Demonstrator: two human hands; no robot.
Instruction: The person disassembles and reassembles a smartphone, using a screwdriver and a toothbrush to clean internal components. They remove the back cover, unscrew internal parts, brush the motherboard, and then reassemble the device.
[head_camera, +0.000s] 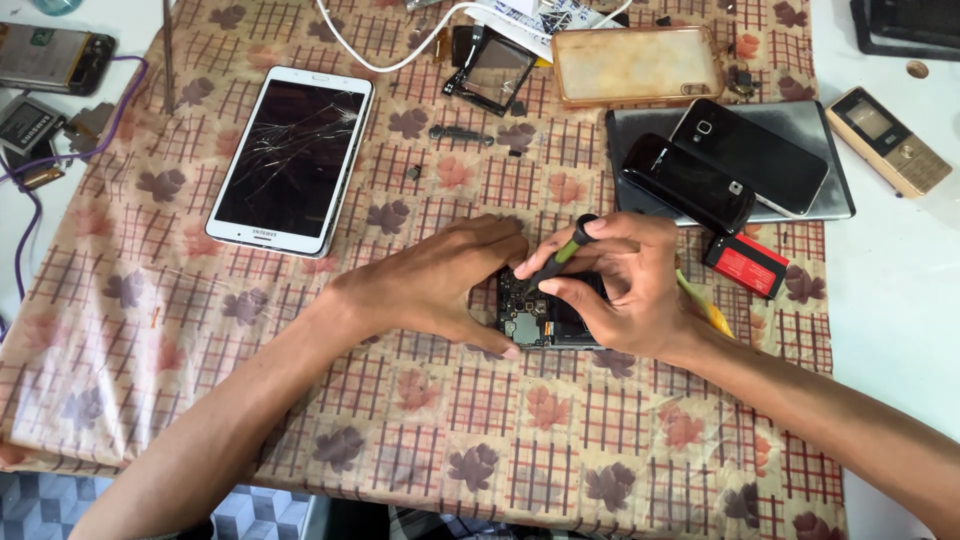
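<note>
My left hand (450, 285) presses flat on the opened phone (540, 315) mid-worktop (400, 400), so it won't slide. My right hand (625, 285) pinches the screwdriver (560, 255), tilted so its tip meets the board.

My left hand (440, 285) and right hand (620, 285) are bare. No gloves or rings on them. Both forearms are uncovered, no sleeves in view.
</note>
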